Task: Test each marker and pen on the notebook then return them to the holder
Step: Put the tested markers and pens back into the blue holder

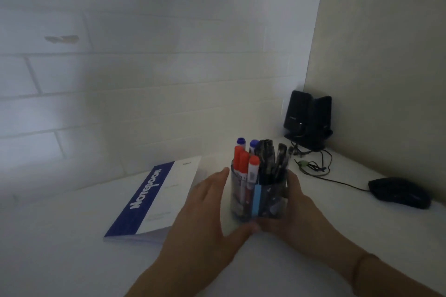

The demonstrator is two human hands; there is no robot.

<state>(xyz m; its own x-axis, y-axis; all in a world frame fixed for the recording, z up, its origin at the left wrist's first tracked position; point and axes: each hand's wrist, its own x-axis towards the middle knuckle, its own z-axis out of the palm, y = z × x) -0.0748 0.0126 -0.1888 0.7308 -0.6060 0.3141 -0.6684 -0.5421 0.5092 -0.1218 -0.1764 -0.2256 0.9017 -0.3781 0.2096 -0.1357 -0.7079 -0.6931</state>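
clear cylindrical holder [259,200] stands upright on the white worktop [72,260], with a light blue vertical strip on its front. it contains capped markers: three red-capped [243,164], two blue-capped [241,141], plus several dark pens [271,159]. closed notebook [154,200], blue spine band and white cover, lies flat just left of the holder.

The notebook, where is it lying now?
In the head view the notebook lies closed on the white desk, left of the pen holder, beside the left hand.
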